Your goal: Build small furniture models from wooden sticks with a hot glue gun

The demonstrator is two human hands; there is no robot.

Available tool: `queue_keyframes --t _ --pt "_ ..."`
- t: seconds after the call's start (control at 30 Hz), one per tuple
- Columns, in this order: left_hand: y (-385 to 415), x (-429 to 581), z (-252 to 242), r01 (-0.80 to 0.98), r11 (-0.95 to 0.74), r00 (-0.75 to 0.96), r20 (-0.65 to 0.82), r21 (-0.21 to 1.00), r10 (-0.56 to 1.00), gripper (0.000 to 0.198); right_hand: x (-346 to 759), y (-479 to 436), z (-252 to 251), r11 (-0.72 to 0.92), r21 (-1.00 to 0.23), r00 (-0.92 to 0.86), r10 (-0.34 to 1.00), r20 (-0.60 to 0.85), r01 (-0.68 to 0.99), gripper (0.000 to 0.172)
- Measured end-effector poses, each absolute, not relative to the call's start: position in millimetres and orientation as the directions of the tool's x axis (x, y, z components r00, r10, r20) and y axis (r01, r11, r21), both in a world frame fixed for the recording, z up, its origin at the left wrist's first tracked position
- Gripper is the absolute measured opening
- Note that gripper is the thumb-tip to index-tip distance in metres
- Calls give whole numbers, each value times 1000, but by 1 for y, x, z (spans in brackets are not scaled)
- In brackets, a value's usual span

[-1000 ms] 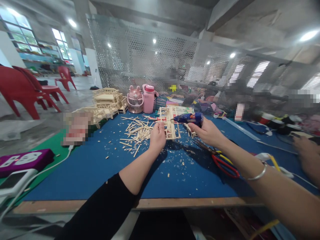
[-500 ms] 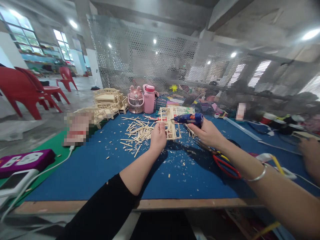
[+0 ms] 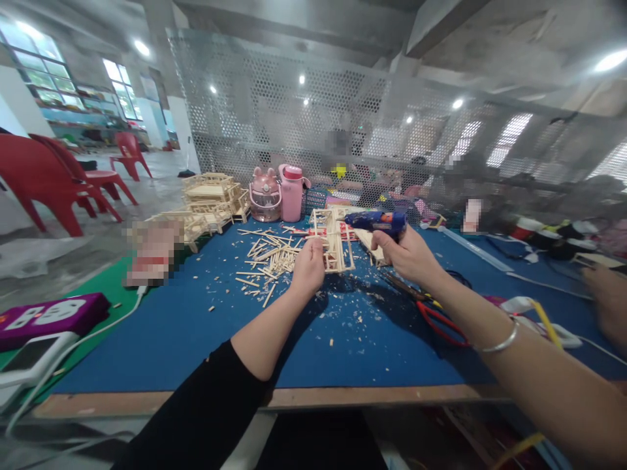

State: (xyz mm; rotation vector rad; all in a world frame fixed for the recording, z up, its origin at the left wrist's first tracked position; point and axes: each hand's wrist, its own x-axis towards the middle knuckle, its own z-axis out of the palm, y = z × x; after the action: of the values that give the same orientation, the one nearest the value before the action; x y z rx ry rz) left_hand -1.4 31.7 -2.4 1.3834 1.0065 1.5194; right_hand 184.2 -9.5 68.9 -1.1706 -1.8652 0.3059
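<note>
In the middle of the head view, my left hand point(image 3: 309, 266) is closed on the left side of a small wooden stick frame point(image 3: 336, 248), held up over the table. My right hand point(image 3: 410, 254) is wrapped round a blue glue gun point(image 3: 377, 222). Its nozzle points left and sits over the upper part of the frame; whether it touches the wood I cannot tell. Loose wooden sticks point(image 3: 274, 258) lie heaped just left of the frame. Another stick piece point(image 3: 371, 243) rests behind, below the glue gun.
Stacked stick models point(image 3: 210, 202) stand at the back left, beside a pink bear-eared container point(image 3: 265, 196) and a pink bottle point(image 3: 292, 196). Red-handled scissors point(image 3: 435, 323) lie under my right forearm. A purple power bank-like box point(image 3: 53, 318) is at left. Another person's hand point(image 3: 607, 300) shows at far right.
The glue gun in my right hand has lifted slightly and shifted to the right, uncovering more of the stick piece behind. My left hand and the frame have barely moved.
</note>
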Motion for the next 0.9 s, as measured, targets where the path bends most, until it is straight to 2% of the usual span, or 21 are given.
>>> queue_keyframes --t 0.1,0.23,0.33,0.47,0.63,0.77,0.9 --pt "27 -6 4 1 -365 50 365 931 930 18 180 -6 72 482 -715 -134 863 487 506 40" --pt "19 -6 15 -52 -369 218 371 928 903 30 179 2 80 513 -735 -175 854 491 443 42" --pt "17 -6 19 -47 -378 230 378 925 897 28 186 2 80 527 -772 -198 850 489 356 41" --pt "21 -13 22 137 -367 187 340 920 922 24 201 -6 73 500 -823 -191 865 464 270 36" --pt "44 -27 57 260 -422 337 328 869 883 15 221 -12 62 467 -854 -190 882 431 229 28" --pt "68 -26 98 525 -417 379 235 742 895 17 233 -12 55 442 -875 -150 896 418 196 25" --pt "82 -13 112 643 -447 391 236 622 890 14 244 -8 47 423 -874 -59 905 421 239 23"
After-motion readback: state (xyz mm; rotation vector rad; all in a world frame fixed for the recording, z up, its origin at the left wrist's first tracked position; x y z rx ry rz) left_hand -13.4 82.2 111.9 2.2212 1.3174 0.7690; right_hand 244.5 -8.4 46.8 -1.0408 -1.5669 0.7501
